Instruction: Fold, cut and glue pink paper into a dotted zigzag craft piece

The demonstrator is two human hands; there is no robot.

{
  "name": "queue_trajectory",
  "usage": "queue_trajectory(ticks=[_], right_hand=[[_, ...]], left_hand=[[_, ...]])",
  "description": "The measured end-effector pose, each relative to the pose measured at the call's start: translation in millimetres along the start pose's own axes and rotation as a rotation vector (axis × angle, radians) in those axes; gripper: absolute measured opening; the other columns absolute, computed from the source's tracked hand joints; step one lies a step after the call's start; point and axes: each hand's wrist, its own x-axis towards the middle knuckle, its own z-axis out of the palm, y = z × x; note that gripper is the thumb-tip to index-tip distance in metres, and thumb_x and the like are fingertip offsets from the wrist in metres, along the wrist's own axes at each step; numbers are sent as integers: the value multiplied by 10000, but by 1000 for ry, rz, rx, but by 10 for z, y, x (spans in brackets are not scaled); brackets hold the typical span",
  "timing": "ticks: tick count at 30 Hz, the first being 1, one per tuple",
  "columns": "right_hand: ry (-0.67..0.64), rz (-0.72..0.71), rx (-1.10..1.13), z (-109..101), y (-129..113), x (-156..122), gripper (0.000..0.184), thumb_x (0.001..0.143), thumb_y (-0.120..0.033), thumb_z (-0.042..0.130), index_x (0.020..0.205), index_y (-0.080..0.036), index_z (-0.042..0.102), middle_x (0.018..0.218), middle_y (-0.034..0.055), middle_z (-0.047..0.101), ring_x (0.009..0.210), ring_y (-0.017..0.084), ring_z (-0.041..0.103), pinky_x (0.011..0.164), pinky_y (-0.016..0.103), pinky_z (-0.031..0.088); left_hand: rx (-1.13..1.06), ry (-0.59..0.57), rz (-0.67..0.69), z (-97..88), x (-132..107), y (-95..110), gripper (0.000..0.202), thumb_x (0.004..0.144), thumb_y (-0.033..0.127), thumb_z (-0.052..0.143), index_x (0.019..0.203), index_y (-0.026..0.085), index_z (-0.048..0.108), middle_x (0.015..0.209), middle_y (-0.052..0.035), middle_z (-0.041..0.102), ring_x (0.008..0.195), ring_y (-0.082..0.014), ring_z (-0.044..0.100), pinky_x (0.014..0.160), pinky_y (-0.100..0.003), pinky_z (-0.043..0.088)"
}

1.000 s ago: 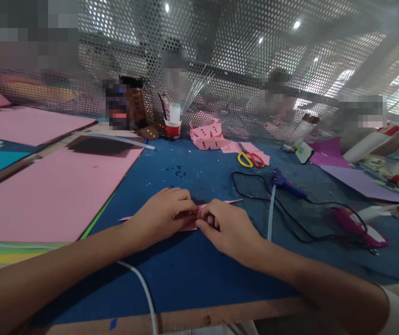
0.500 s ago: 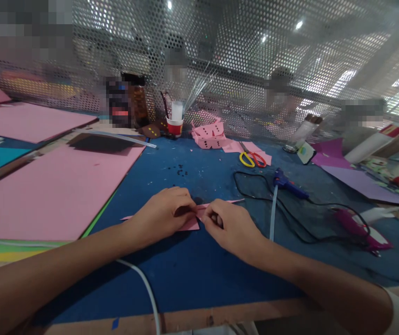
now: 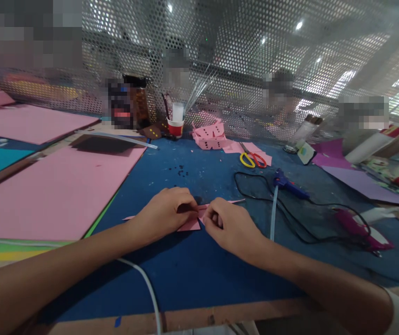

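A small pink foam piece [image 3: 189,225] lies on the blue table top [image 3: 192,270] in front of me. My left hand [image 3: 166,211] presses down on it with curled fingers, pinching its middle. My right hand [image 3: 229,225] meets it from the right, fingers closed on the same piece at its centre. A thin pink strip [image 3: 229,202] pokes out to the right behind my right hand.
A large pink foam sheet [image 3: 56,190] lies at left over green and yellow sheets. A blue glue gun [image 3: 288,184] with black cord, a pink glue gun [image 3: 356,225], scissors [image 3: 251,159], pink cut-outs [image 3: 209,135], a red cup [image 3: 175,126] stand behind. A perforated screen [image 3: 241,60] closes the back.
My right hand has drawn slightly right from the left hand, uncovering more of the pink piece between them. The left hand has stayed in place.
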Motion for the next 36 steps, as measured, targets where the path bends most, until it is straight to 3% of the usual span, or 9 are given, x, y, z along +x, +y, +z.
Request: queue_trajectory(ticks=[5, 18, 36], right_hand=[[1, -7, -16, -5, -14, -19, 67, 857, -164, 582, 793, -185, 579, 705, -30, 581, 577, 92, 486, 560, 247, 270], [15, -49, -38, 2, -7, -12, 81, 866, -161, 555, 789, -187, 553, 741, -18, 590, 604, 101, 490, 579, 247, 295], [14, -69, -28, -2, -1, -21, 73, 874, -168, 551, 806, -193, 541, 755, -17, 585, 623, 106, 499, 587, 245, 302]], left_hand=[[-7, -9, 13, -4, 1, -11, 132, 841, 121, 645, 843, 232, 717, 821, 25, 678, 826, -147, 603, 757, -271, 398], [36, -21, -21, -18, 22, 32, 95, 848, 185, 653, 839, 239, 732, 843, 20, 715, 847, -164, 631, 755, -282, 394], [38, -24, -70, -23, 43, 73, 118, 878, 284, 651, 807, 222, 722, 800, 17, 703, 734, -141, 624, 634, -250, 376]])
